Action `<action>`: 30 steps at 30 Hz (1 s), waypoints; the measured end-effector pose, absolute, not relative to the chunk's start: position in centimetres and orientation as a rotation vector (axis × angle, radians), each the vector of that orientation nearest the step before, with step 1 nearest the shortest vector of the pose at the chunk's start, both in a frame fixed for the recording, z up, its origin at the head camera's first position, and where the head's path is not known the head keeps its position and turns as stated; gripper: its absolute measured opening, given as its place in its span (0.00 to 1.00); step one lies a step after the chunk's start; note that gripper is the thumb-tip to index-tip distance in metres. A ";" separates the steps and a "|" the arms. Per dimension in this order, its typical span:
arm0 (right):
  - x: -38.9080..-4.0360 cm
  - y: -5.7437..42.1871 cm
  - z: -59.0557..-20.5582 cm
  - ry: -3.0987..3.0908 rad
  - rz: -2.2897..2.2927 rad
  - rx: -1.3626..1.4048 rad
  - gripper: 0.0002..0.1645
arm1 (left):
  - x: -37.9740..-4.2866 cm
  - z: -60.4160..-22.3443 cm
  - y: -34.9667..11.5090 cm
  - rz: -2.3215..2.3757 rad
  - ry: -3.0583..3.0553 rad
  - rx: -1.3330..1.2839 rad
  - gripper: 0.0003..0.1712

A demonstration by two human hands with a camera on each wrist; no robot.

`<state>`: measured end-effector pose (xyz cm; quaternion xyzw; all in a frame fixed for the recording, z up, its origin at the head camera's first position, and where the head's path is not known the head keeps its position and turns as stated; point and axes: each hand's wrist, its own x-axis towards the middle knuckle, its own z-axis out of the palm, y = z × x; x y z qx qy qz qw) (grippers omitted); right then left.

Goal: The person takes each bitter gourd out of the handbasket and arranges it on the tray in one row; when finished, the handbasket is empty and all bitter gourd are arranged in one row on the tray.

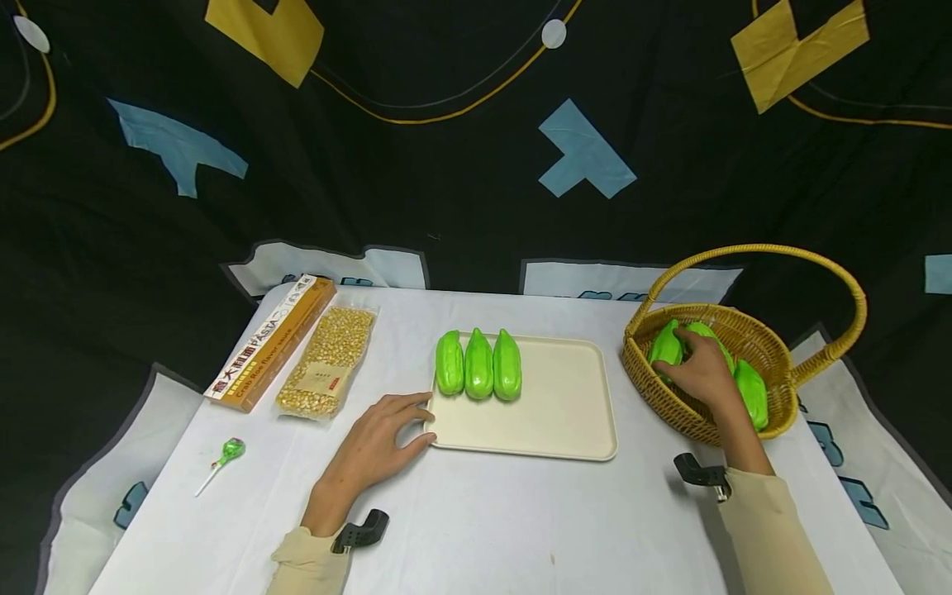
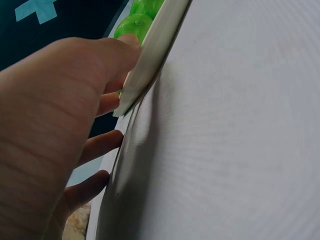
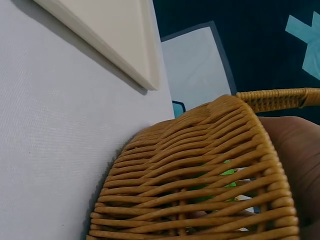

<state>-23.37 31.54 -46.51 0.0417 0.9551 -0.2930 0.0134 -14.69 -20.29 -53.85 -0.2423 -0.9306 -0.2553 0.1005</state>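
Note:
My right hand (image 1: 699, 368) reaches down into a yellow wicker basket (image 1: 777, 364), with thumb and fingers around the leftmost glossy green oblong fruit (image 1: 666, 344). In the right wrist view the basket's woven side (image 3: 200, 170) hides most of the grip. More fruit of the same kind lies in the basket, including one green fruit (image 1: 753, 395) on its right. My left hand (image 1: 379, 442) rests at the left edge of a cream tray (image 1: 558, 397), fingers spread and thumb by its near corner. Three matching green fruits (image 1: 478, 365) lie side by side on the tray's left part.
Left of the tray lie a bag of corn kernels (image 1: 330, 359) and a long pasta box (image 1: 271, 343). Closer in is a green-wrapped lollipop (image 1: 226, 457). The basket's tall handle (image 1: 751, 248) arches above it. A dark cloth hangs behind the white table (image 1: 483, 521).

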 end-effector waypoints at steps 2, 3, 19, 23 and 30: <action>-23.2 31.5 -46.4 2.977 -0.936 0.136 0.52 | -14.7 -53.8 -20.3 -0.753 -2.748 -0.717 0.15; -23.1 31.5 -46.3 2.978 -0.947 0.140 0.52 | -14.7 -53.8 -20.3 -0.751 -2.747 -0.718 0.15; -21.3 31.1 -44.7 3.045 -1.053 0.130 0.53 | -14.9 -54.1 -20.4 -0.750 -2.732 -0.732 0.16; -20.8 30.9 -44.3 3.065 -1.079 0.133 0.53 | -14.9 -54.1 -20.4 -0.747 -2.735 -0.727 0.16; -19.9 30.5 -43.7 3.082 -1.141 0.118 0.53 | -14.9 -54.2 -20.4 -0.751 -2.740 -0.728 0.16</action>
